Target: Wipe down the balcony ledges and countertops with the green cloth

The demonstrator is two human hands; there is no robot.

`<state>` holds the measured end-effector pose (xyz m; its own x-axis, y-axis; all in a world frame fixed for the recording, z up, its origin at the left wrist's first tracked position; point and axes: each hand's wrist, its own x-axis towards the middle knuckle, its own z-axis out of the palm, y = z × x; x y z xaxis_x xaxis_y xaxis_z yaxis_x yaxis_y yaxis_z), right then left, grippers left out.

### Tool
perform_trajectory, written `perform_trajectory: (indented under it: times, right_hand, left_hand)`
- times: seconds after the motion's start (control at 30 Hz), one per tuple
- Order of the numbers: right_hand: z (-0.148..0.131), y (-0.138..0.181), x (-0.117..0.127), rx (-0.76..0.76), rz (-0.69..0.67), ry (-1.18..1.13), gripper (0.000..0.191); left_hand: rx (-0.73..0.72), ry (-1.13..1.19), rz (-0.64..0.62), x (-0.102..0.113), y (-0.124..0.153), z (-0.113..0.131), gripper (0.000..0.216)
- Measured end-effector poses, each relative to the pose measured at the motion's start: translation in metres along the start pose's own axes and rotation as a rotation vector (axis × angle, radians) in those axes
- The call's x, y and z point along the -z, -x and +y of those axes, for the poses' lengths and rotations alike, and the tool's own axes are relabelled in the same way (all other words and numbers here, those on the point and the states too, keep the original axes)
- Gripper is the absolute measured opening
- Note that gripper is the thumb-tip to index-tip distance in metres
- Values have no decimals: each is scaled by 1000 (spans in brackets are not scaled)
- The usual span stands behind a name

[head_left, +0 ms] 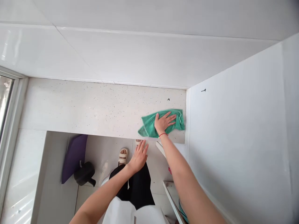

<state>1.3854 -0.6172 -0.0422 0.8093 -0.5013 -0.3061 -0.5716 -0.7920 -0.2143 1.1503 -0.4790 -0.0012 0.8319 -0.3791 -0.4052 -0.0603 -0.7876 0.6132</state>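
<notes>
Green cloth (150, 126), rumpled across the right-hand end of the white ledge (77, 119), close to its front edge, and there's your right hand (163, 122) on top of it! Biggest first: the pale back wall (128, 56) rises from the ledge's far edge, and the side wall (238, 124) closes off its right end. Below the ledge's front edge, tiled floor (102, 152); out at the ledge's left end, a pale window frame (14, 102). Your black trousers (140, 186) show on the near side of the ledge. Under the ledge's left part, a purple panel (76, 157) leans at a tilt.

Now your hands: the right lies palm down on the cloth, over the ledge, fingers spread and laid flat rather than gripping. Your left hand (139, 157) hovers nearer you than the ledge's front edge, fingers stretched and slightly apart, nothing visible in it. Low under the ledge's left part sits a dark rounded object (85, 174). A cream sandal (122, 155) peeks out below the ledge's middle. A red band (163, 135) circles your right wrist, right at the ledge's front edge. And smallest, dark specks (111, 107), scattered all along the ledge!
</notes>
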Motion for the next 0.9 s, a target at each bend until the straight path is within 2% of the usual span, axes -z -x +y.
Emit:
perform_trajectory:
  times: [0.1,0.2,0.27,0.37,0.4,0.47,0.53,0.63,0.7,0.77,0.83,0.9]
  right_hand:
    - [-26,-89,10,135,102,31,88]
    - [-37,-147,23,165,115,21,89]
    - [-39,-160,27,161,118,7,89]
    - [-54,-145,22,91,112,2,88]
    - [-66,-133,17,61,108,13,88]
    - [-103,-98,1,59,97,50,89]
    - [-154,-50,-25,157,75,81,90]
    - [-253,39,-79,395,7,103,91]
    - [-324,103,-119,574,-60,98,91]
    - [-389,168,-154,774,-146,69,91]
    - [-434,232,-182,995,-224,34,89]
    - [-451,289,-200,1235,-318,26,85]
  left_hand:
    - [109,126,-99,-29,34,0,62]
    - [404,107,-322,-48,77,-7,66]
    - [708,-22,-469,-53,112,-23,65]
    - [1116,-248,-588,-52,170,-62,62]
    - [1219,-249,-608,-51,189,-77,62]
    - [1358,-98,-609,-50,217,-106,63]
    - [1413,103,-552,-47,231,-130,67]
    - [1402,95,-469,-36,234,-158,71]
    - [1386,34,-451,-22,235,-174,68]
    - [1366,74,-432,-7,242,-189,65]
    - [1352,147,-412,6,250,-201,63]
    - [1342,167,-415,13,257,-209,64]
